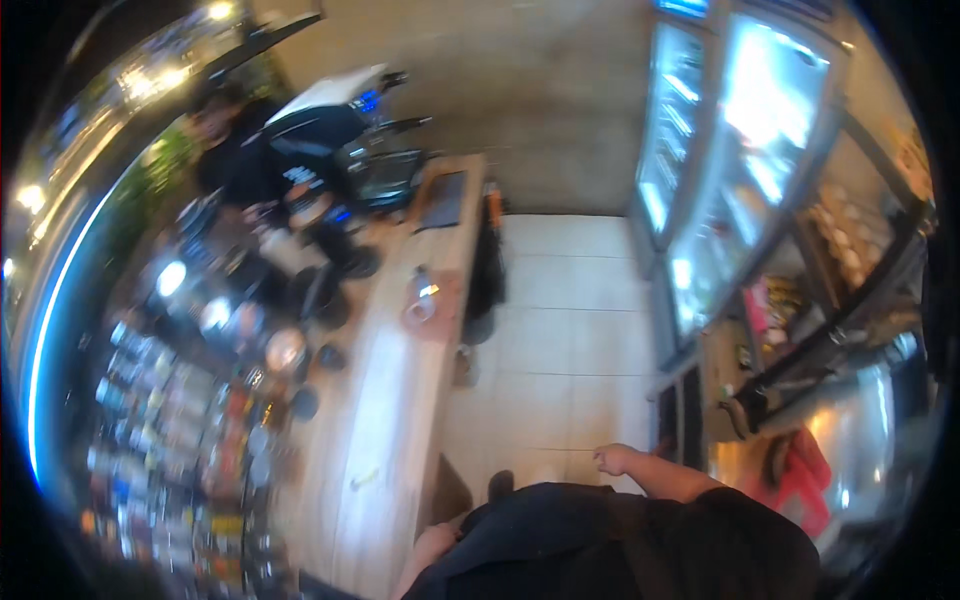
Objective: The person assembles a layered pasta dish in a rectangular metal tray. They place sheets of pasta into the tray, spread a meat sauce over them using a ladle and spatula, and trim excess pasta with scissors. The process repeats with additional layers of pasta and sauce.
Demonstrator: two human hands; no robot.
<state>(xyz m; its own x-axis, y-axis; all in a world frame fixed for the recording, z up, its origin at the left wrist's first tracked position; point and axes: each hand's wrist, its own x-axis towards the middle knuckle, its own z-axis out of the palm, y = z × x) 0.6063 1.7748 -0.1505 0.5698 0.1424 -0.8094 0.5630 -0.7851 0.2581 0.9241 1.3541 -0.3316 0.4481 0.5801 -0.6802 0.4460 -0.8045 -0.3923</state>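
My left hand [435, 543] is low beside the front edge of the long wooden counter [375, 440], next to my dark clothing. Its fingers are blurred and partly hidden, so I cannot make out whether it holds anything. Over the pale floor my right hand [614, 460] hangs with its fingers curled in, and no object shows in it. On the counter ahead, a small glossy item [424, 285] sits on a pinkish mat [443, 300]. A dark flat tray or mat [442, 200] lies near the counter's far end.
Many blurred bottles and jars [170, 430] line the left. Another person [235, 150] stands beyond the counter, near a coffee machine [335, 110]. Lit glass-door fridges [745, 140], shelving [850, 230] and a red-pink bag or cloth [803, 480] bound the right. Tiled floor [570, 340] runs between.
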